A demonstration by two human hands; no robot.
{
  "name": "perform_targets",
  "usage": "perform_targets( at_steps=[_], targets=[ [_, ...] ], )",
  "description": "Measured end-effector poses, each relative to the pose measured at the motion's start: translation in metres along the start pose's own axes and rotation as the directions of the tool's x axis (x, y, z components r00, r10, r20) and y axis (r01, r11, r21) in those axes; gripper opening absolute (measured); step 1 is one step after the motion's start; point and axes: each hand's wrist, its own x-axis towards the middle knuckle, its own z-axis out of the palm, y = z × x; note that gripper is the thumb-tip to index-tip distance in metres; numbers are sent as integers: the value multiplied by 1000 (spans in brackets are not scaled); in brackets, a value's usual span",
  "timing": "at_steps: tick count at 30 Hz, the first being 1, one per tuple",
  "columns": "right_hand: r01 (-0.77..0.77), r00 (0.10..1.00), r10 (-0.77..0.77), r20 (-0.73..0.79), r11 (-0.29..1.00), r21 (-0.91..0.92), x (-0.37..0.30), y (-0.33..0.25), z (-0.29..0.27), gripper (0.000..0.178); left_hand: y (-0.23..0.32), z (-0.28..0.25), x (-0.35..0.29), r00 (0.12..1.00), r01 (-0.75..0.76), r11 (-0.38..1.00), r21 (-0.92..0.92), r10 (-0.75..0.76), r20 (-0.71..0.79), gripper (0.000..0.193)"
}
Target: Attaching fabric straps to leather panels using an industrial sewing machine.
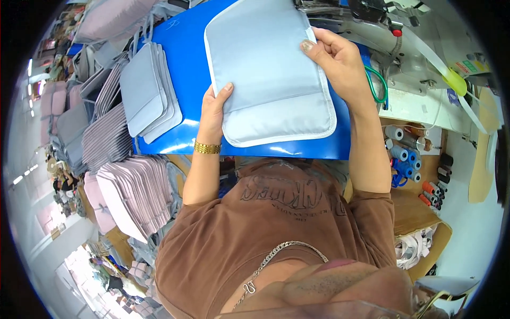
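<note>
A light grey padded fabric panel [265,64] with rounded corners and a pale bound edge is held up over the blue tabletop [186,34]. A seam crosses its lower part, like the top of a pocket. My left hand [213,109] is closed on its left edge, thumb lying on the front face. At the upper right edge, my right hand [339,59] pinches the binding between thumb and bent fingers. The fingers behind the panel are hidden. Left of it, a small stack of similar grey panels [144,93] rests on the blue top.
Stacks of pinkish-grey panels [133,186] stand at the left beside the table. A sewing machine [366,13], partly cut off, sits at the far right. Near my right forearm is a green loop [378,85]. Thread spools [406,159] and a cardboard box [419,226] are lower right.
</note>
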Motion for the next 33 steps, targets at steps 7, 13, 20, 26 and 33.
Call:
perform_targets(
  at_steps=[7,13,20,26,33],
  targets=[
    [-94,995,75,69,933,347,-1,2,2,37,38,6,-14,991,-84,980,179,101,-87,36],
    [-81,994,39,103,891,447,5,8,5,38,75,9,5,988,-85,952,293,118,-98,42],
    [-84,995,96,-6,897,434,16,14,7,36,91,10,40,986,-129,918,374,159,-49,45],
    [-209,977,207,47,977,50,-15,-28,-37,33,84,-4,91,980,-198,903,380,189,61,43],
    [-50,862,-253,-439,819,-571,-69,-116,-233,34,40,-17,109,976,-216,939,269,206,65,53]
  ],
)
